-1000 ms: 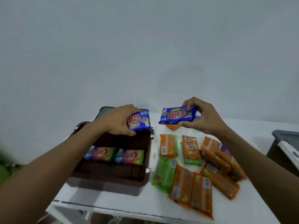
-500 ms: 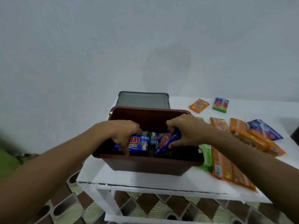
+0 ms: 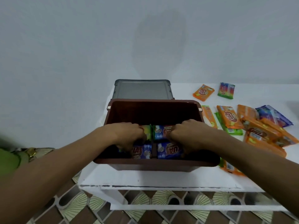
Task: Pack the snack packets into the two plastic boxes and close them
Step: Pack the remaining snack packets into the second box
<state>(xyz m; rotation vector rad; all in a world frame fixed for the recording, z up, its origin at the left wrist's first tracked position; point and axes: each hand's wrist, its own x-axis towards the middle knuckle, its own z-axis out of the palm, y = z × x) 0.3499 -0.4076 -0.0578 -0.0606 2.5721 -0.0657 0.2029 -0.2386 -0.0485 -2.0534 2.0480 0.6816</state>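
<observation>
I have both hands inside the brown box (image 3: 153, 164), which stands at the near edge of the white table (image 3: 145, 179). The left hand (image 3: 129, 136) curls its fingers onto the left blue packet (image 3: 142, 151), and the right hand (image 3: 186, 135) does likewise on the right blue packet (image 3: 169, 151). Risk: pressure near the front wall may slide the box off the edge. Risk: packets released askew may ride up and obstruct the grey lid (image 3: 142, 89). Loose orange packets (image 3: 258, 135) lie unpacked to the right.
</observation>
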